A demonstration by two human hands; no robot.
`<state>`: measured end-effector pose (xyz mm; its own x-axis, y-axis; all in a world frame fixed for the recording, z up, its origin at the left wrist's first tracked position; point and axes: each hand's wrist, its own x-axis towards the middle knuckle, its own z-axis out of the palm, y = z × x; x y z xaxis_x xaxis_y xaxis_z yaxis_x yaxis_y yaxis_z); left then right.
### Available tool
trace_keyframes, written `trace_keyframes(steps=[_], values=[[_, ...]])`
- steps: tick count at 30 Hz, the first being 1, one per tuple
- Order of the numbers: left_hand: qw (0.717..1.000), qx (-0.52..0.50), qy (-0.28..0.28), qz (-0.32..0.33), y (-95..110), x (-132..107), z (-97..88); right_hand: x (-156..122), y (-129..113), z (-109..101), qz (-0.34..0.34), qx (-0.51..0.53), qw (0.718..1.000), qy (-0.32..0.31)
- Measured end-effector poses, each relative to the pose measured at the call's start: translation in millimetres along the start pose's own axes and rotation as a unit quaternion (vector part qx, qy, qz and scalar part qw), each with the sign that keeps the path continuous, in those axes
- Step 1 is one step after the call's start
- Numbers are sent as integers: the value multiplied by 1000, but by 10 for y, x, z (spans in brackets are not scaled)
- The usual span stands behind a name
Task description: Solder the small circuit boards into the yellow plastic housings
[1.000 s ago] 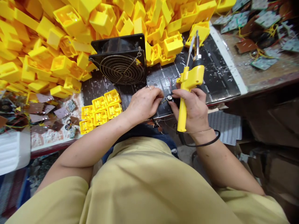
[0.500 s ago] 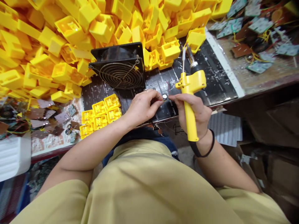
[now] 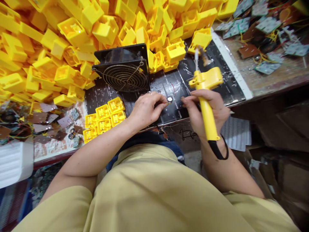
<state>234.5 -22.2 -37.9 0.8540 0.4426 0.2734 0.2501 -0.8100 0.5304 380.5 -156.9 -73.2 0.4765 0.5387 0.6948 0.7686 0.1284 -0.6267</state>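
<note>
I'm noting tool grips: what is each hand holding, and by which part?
The right hand holds the yellow soldering gun by its handle. The left hand's fingertips meet beside the small round part; their exact hold cannot be told.

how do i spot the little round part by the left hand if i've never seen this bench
Find the big black fan on the black mat. Nearer the person and to the fan's right, the left hand has its fingertips at the small round part. Its pale disc face and dark rim set it apart from the boxy yellow housings nearby.
</note>
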Motion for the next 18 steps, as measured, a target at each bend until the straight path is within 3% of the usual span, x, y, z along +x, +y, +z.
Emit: trace_keyframes(steps=[5,11,14,18], values=[[988,112,42,101,-116,1,32,-47,65,-224,-48,-31,998,17],[973,115,34,195,-158,74,17,-128,-11,-451,-95,-27,995,14],[974,96,8,205,-176,118,9,-125,-35,-619,-90,-104,990,31],[980,88,-57,170,-179,147,-5,-95,-37,-805,-37,-172,978,116]])
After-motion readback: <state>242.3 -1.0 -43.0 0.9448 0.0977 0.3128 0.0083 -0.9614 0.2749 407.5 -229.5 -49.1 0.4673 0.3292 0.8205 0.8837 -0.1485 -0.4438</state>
